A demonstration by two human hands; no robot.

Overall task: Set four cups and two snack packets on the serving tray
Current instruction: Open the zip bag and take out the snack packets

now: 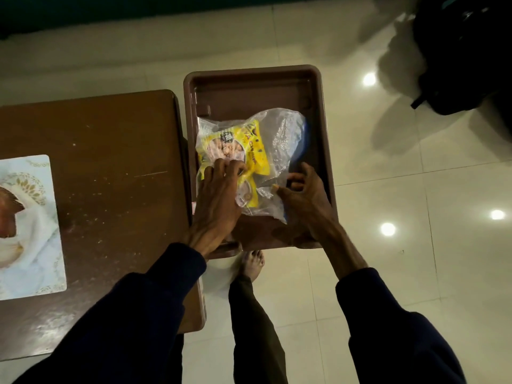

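A brown plastic serving tray (249, 87) stands to the right of a wooden table, its far half bare. On its near half lies a clear plastic bag (279, 134) with a yellow snack packet (243, 145) inside; a blue edge shows at the bag's right side. My left hand (219, 195) rests on the yellow packet through the bag, fingers pressed down on it. My right hand (304, 198) is at the bag's near right corner, fingers curled, thumb and fingertips pinching the plastic. No cups are in view.
The dark wooden table (110, 162) is at the left, with a pale printed mat (30, 225) on its left part. Glossy cream floor tiles surround the tray. A black bag (460, 56) sits at the top right. My bare foot (252, 264) is below the tray.
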